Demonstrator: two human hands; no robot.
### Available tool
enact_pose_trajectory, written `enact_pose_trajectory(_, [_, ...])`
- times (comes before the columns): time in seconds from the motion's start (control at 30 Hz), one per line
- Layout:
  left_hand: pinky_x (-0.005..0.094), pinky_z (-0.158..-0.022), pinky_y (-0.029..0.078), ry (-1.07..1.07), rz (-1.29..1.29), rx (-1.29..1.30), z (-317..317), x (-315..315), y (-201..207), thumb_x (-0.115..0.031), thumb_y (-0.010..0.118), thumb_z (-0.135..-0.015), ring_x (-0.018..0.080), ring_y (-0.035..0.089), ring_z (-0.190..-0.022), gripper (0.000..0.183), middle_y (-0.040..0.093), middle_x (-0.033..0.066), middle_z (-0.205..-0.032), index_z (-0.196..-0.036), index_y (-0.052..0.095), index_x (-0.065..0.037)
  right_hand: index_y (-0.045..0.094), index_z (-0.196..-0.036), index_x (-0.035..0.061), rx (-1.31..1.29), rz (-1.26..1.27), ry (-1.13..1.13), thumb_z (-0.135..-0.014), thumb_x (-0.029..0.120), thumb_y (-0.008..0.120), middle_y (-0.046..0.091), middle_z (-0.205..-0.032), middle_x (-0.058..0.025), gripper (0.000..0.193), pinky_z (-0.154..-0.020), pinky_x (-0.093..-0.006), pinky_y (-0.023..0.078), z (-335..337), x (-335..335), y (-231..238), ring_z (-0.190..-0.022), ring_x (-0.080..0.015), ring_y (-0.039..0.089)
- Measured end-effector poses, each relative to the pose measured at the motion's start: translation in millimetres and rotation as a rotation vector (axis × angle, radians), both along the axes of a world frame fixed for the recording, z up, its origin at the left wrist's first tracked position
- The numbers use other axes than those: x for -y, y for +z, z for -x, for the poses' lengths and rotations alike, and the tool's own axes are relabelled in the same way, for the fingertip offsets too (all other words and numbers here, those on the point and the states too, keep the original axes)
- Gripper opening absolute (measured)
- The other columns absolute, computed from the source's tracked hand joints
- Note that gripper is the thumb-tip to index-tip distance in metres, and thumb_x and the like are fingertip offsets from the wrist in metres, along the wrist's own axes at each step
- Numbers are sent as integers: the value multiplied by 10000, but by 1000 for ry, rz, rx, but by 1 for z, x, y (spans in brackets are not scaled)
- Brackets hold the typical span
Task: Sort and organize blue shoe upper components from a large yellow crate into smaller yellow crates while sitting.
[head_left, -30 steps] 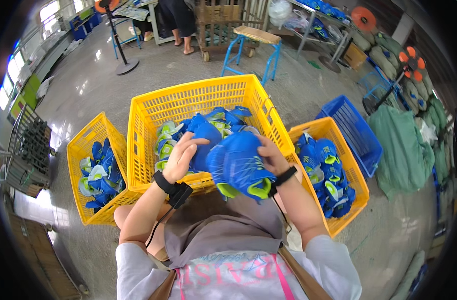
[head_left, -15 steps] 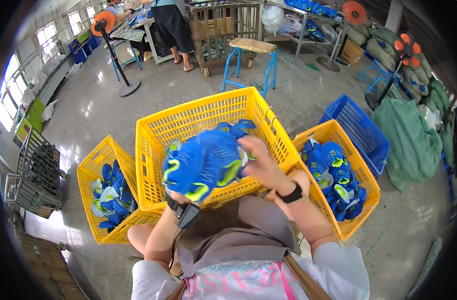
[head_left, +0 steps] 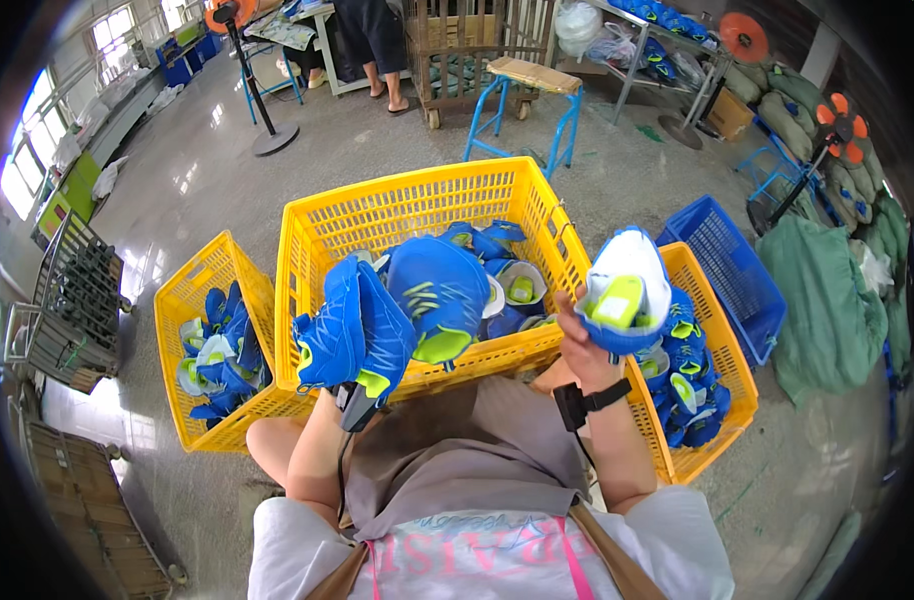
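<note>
Several blue shoe uppers with lime-green trim sit bunched over my left hand, which they mostly hide. Beside them another blue upper with lime laces leans against the bunch; whether the left hand holds it too is unclear. My right hand grips a single shoe upper, its white lining and lime tongue facing up. That upper is above the right rim of the large yellow crate, apart from the bunch. More uppers lie inside the crate.
A smaller yellow crate with uppers stands left. Another yellow crate with uppers is at right, next to a blue crate and a green sack. Ahead stand a blue-legged stool, pedestal fans and a person.
My right hand has moved from the bunch to the right and now holds one upper. My left hand has shifted slightly left with its bunch. The view has tilted down a little.
</note>
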State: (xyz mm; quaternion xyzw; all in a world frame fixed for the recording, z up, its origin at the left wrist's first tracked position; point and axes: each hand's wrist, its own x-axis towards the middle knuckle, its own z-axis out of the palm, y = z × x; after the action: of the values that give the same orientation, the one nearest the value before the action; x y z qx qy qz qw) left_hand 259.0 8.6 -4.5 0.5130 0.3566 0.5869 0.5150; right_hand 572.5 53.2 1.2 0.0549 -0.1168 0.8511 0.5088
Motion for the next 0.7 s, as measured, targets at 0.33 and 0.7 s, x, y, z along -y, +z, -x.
enact_pose_trajectory(0.33, [480, -1056, 234, -180, -167, 484, 4, -1, -24, -302, 480, -896, 337, 309, -1268, 480, 374, 39, -1358, -1336, 331, -178, 442, -1236, 49, 310, -17, 127, -836, 205, 538, 517, -1204, -113, 440, -886, -396, 451, 53, 0, -30, -1039, -242, 546])
enact_pose_trajectory(0.7, [499, -1007, 289, -181, 104, 581, -23, -3, 4, -380, 454, -897, 341, 286, -1279, 469, 366, 28, -1360, -1313, 322, -208, 434, -1231, 73, 639, -112, 6, -799, 201, 603, 553, -1110, -100, 482, -838, -353, 461, 23, -11, -14, -1003, -215, 551])
